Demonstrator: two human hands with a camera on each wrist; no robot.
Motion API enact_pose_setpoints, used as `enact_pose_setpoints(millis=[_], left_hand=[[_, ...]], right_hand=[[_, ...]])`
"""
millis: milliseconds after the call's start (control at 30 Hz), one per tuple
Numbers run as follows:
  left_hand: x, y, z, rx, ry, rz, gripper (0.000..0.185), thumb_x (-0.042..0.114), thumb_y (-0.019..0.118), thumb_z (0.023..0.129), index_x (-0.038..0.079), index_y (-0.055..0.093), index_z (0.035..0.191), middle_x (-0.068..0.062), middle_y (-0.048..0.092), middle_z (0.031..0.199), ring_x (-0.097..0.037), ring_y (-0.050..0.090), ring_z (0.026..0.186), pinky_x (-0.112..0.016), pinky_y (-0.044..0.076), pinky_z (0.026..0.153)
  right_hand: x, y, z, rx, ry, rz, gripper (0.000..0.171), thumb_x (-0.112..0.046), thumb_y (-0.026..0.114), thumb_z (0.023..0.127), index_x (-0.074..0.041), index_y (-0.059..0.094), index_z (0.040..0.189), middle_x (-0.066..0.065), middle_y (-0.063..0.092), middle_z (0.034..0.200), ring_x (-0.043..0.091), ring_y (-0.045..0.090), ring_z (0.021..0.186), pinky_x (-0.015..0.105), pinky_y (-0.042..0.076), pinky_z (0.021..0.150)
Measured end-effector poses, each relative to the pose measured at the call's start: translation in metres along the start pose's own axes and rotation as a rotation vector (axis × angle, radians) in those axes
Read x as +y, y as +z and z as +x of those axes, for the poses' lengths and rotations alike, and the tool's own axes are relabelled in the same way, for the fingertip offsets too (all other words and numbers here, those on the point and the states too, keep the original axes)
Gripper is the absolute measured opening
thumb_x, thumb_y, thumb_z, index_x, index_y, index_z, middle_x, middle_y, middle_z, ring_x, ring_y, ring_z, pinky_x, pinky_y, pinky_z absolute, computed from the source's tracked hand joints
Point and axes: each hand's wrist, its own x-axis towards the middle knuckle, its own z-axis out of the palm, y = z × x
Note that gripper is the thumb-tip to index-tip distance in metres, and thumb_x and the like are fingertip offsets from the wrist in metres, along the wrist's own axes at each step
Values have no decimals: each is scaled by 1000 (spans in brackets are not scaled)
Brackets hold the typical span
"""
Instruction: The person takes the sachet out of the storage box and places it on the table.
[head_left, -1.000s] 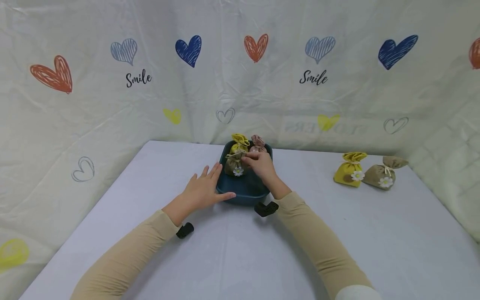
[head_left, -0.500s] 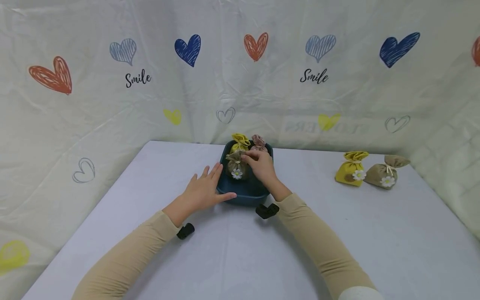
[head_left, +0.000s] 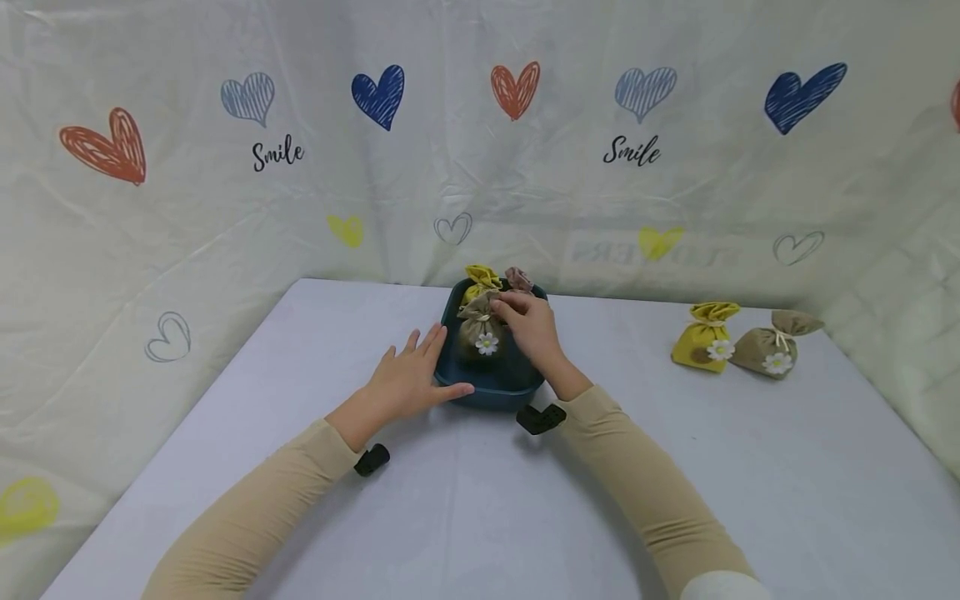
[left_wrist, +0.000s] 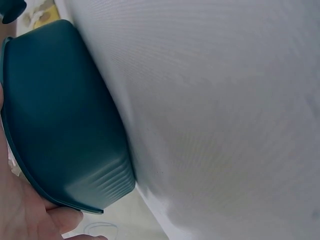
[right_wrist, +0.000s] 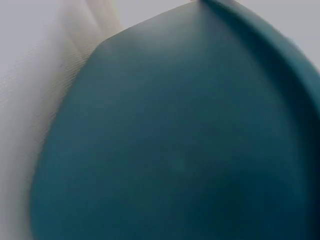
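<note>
Burlap pouch [head_left: 481, 330] in teal bowl [head_left: 487, 390] | right fingers [head_left: 508, 305] pinch its neck | left fingers [head_left: 427, 343] flat against bowl

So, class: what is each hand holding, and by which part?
Right hand pinches the brown pouch by its gathered neck. Left hand holds nothing, resting against the teal tray.
</note>
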Motion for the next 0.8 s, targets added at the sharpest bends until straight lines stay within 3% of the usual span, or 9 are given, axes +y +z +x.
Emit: enact_pose_setpoints(millis=[233, 800], left_hand=[[-1, 2, 1, 1, 1, -10, 113, 82, 51, 89, 10, 10, 166, -7, 8, 171, -38, 11, 155, -66, 16, 118], [-1, 2, 1, 16, 19, -11, 112, 81, 51, 89, 10, 10, 166, -8, 8, 171, -38, 11, 155, -66, 17, 118]], right_hand=[[-5, -8, 0, -5, 47, 121, 34, -15, 64, 104, 3, 68, 132, 22, 71, 119, 32, 70, 108, 44, 59, 87], [-21, -30, -9, -49, 55, 155, 39, -17, 63, 105, 5, 63, 137, 24, 68, 125, 29, 71, 109, 38, 59, 86]])
